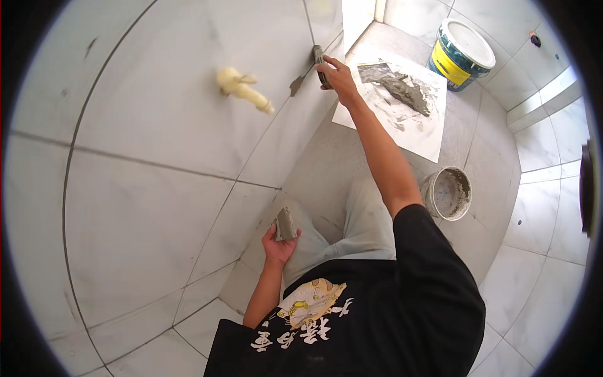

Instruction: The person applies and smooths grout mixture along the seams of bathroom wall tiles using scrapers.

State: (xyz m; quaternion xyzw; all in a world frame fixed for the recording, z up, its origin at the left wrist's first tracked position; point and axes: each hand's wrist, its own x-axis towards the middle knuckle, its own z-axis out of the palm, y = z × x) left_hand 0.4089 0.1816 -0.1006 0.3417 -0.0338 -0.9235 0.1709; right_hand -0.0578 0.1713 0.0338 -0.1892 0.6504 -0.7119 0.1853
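Note:
My right hand reaches up to the tiled wall, fingers closed around a dark, grout-smeared scraper. The scraper is at a tile joint, and a patch of wet grey grout lies on the joint just beside it. Lower down, above my thigh, my left hand grips a flat, grout-coated spreader. Its underside and any handle are hidden by the fingers. Beyond my right hand, a white board on the floor carries a heap of grey grout.
A cream plastic tap juts from the wall, left of my right hand. A lidded teal bucket with a yellow label stands behind the board. Near my right elbow stands a grout-stained pail. Tiled walls rise on both sides.

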